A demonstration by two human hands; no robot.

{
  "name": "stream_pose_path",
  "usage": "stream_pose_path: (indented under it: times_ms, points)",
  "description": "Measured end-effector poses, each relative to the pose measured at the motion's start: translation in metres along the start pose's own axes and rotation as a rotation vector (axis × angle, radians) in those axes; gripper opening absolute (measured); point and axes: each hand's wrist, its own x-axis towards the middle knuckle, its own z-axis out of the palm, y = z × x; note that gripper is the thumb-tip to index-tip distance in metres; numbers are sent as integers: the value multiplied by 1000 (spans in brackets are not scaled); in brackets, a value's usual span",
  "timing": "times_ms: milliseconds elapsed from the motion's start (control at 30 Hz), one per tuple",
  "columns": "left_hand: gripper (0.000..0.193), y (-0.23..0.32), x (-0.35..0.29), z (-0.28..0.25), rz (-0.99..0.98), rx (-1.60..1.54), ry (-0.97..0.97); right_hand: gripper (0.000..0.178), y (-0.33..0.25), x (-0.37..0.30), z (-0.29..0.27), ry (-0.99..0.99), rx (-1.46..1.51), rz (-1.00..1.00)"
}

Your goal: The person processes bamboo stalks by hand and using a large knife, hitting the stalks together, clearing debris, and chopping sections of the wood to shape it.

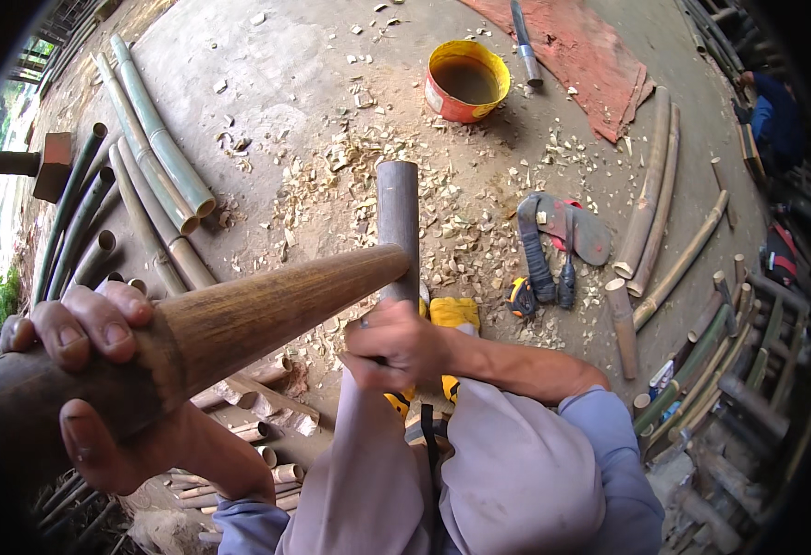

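My left hand (114,388) wraps around the thick, dark end of a tapered bamboo or wooden pole (266,319). The pole slants up to the right, narrowing toward its tip. Its tip overlaps a dark grey cylinder (398,205), which points away from me; I cannot tell whether the two touch. My right hand (398,344) is closed in a fist at the cylinder's near end, just below the pole's tip. What lies inside that fist is hidden. Pale chips (359,157) are scattered over the floor beyond.
A yellow and red bucket (468,81) of murky liquid stands ahead, beside a knife (525,46) and a red cloth (572,55). Bamboo poles (160,139) lie left, others (650,185) right. Near a sandal (586,234) sits a tape measure (520,297). A hammer-like block (52,166) is far left.
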Motion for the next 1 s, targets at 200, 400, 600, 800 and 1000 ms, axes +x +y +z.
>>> stream_pose_path:
  times_ms: [200, 400, 600, 800, 1000]
  points:
    - [50, 2, 7, -2, -9, -10, -81, 23, 26, -24, -4, 70, 84, 168]
    - [51, 4, 13, 22, 6, -84, -89, 30, 55, 70, -71, 331, -131, 68]
    - [51, 9, 1, -9, 11, 47, -74, 27, 41, 46, -48, 380, 61, 67]
    - [48, 6, 15, -5, 2, 45, -60, 20, 71, -69, 40, -74, 100, 181]
    - [48, 11, 16, -21, -17, 44, -81, 29, 29, 12, -18, 305, 119, 41]
